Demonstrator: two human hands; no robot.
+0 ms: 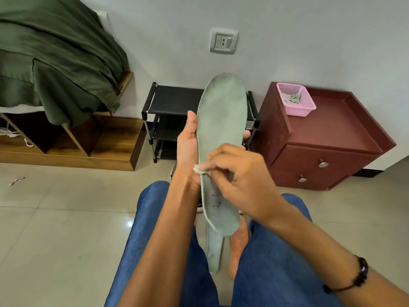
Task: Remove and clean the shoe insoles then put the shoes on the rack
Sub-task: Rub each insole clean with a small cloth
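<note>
1 insole (221,120) in left hand (188,142); right hand (234,173) pinches 1 wipe (199,169); 2 insoles (213,251) on floor.

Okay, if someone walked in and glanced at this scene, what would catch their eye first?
The pale green insole held upright at centre, the left hand gripping its edge while the right hand rubs a small white wipe on it. Behind it stands a black shoe rack; a pink basket sits on the maroon cabinet to the right.

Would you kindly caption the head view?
Left hand holds a green insole while right hand wipes it.
</note>
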